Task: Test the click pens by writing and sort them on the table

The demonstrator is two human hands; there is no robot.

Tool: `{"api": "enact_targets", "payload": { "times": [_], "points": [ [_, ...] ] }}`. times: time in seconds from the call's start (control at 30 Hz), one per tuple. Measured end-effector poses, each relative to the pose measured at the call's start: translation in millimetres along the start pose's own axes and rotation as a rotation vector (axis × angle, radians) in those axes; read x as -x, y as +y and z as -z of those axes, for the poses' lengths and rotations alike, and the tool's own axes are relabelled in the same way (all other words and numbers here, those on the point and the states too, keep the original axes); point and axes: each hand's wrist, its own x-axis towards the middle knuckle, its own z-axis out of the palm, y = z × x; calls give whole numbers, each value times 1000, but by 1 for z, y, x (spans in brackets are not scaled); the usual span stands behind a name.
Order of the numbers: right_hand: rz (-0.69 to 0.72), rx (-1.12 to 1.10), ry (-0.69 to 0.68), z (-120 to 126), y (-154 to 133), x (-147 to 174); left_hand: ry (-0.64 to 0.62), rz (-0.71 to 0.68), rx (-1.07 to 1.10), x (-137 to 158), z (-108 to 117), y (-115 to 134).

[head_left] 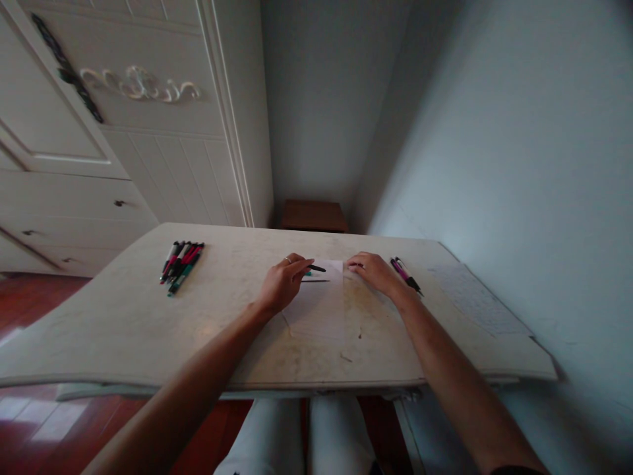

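My left hand [284, 284], with a ring on one finger, is closed on a short dark pen part [318, 268] that points right over the white paper [319, 316]. Just below it on the sheet lies a thin dark stick [316, 281], like a pen refill. A small green piece [308, 273] shows by the left fingertips, partly hidden. To the right of the paper, my right hand [373, 270] has its fingertips pinched together around something small and dark. What that is cannot be made out.
A bunch of several pens [182, 265] lies on the table [237, 251] at the left. Two pens [406, 276] rest right of my right hand. A written sheet [477, 297] is at the right edge by the wall. Behind the table are a brown stool [314, 215] and white cabinet [182, 171].
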Motion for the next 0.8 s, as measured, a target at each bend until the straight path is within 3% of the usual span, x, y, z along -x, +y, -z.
{"api": "enact_targets", "payload": {
  "times": [0.4,0.67,0.8],
  "points": [
    [-14,-47,-35,6,-9,0,0,14,-25,0,0,0],
    [23,-246,237,13,-22,-2,15,35,-26,-1,2,5],
    [125,-349,209,3,-38,-2,26,62,-14,-2,2,6]
  ]
}}
